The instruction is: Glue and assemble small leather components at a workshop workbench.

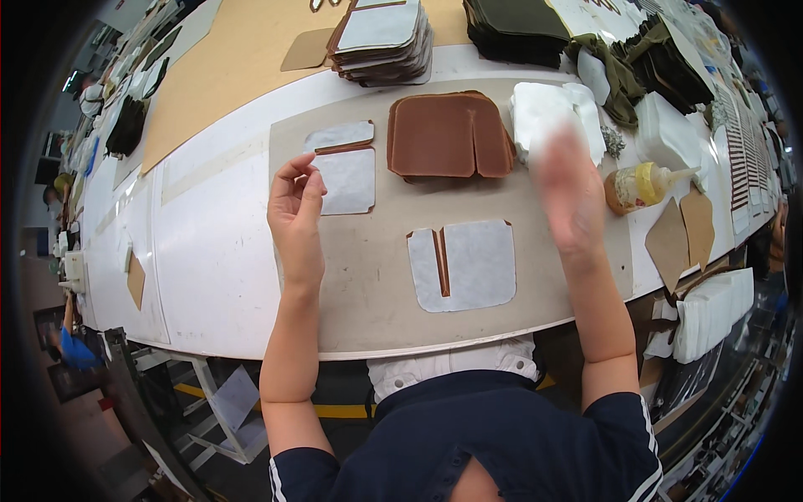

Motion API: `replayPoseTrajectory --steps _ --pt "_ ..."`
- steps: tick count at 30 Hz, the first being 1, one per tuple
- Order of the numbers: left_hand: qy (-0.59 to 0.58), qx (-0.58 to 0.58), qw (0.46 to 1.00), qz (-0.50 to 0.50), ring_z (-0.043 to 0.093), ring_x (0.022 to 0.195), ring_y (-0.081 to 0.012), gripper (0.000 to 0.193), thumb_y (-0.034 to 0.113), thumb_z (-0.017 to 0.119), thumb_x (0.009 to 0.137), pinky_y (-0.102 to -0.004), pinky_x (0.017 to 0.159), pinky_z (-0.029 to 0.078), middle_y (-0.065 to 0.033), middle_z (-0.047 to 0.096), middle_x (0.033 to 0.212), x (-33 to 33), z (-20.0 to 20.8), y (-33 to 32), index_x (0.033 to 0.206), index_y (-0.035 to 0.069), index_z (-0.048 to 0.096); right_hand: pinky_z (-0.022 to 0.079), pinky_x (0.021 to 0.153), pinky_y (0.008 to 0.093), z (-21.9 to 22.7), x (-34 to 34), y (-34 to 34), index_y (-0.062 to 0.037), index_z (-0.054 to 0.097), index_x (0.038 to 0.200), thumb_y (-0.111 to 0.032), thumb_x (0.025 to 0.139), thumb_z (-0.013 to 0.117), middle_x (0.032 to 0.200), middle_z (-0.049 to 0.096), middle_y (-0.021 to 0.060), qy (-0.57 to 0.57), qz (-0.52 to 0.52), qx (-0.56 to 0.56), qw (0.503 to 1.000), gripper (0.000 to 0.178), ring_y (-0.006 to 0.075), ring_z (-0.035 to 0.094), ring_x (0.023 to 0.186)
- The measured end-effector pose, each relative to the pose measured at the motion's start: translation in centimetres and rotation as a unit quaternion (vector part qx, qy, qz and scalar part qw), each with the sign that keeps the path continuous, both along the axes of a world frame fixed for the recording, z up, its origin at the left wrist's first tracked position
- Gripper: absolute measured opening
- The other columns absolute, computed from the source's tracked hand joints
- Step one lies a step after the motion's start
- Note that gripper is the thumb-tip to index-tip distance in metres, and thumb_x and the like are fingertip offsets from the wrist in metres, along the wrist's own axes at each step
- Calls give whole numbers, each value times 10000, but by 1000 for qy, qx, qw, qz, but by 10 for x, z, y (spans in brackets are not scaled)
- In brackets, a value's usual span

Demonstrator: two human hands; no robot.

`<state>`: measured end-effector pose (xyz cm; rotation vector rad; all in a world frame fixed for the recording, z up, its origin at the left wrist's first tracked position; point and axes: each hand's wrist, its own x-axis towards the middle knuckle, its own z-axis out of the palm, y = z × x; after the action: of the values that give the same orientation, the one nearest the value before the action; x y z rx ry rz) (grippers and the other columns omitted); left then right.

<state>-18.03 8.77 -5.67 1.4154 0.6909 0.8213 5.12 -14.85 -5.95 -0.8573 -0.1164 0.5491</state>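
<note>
My left hand (296, 201) hovers at the left edge of the grey work mat, its fingers loosely curled and the thumb apart, with nothing visible in it. Beside it lies a brown leather piece faced with white lining (350, 182), crossed by a narrow brown slot. A second white-lined leather piece (475, 263) rests flat nearer to me, its slot toward the left. Farther back sits a stack of brown leather pieces (435, 134). My right hand (570, 192) reaches over the near side of a pile of white lining sheets (535, 113); its fingers are smeared, so any hold is hidden.
A yellow glue bottle (636, 187) lies right of my right hand, near tan card pieces (679, 230). Behind stand a tall stack of white-lined leather pieces (381, 42) and a dark green stack (514, 32). The table's front edge curves before my waist.
</note>
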Motion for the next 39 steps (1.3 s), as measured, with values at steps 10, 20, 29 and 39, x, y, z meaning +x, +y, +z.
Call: replayPoseTrajectory --steps 10,20,29,39 --pt "-63 -49 991 108 502 926 -48 353 51 638 1002 -198 802 431 -24 560 1201 4 -1 9 1349 29 576 322 618 271 12 -8 1 -78 546 872 -288 1134 442 748 508 30 -102 35 61 992 351 112 367 597" --pt "-79 -93 992 19 267 541 -49 254 303 546 1106 -225 554 261 55 427 682 -5 -7 12 1035 68 613 342 537 355 5 -46 -5 -32 457 718 -255 1086 561 633 420 56 -456 38 -79 886 442 195 401 563" --pt "-176 -120 977 -31 134 532 -92 565 451 387 1140 -269 541 205 57 195 528 -3 4 4 669 173 243 410 558 407 -5 -51 3 -64 572 771 -229 1045 598 681 563 81 -604 95 -100 785 321 310 534 593" --pt "-146 -52 986 65 176 590 -82 529 117 624 1048 -289 564 184 65 208 613 -1 -6 14 724 180 211 454 571 403 -7 -58 10 -76 699 967 -103 971 688 759 660 79 -600 64 -125 787 30 300 573 605"
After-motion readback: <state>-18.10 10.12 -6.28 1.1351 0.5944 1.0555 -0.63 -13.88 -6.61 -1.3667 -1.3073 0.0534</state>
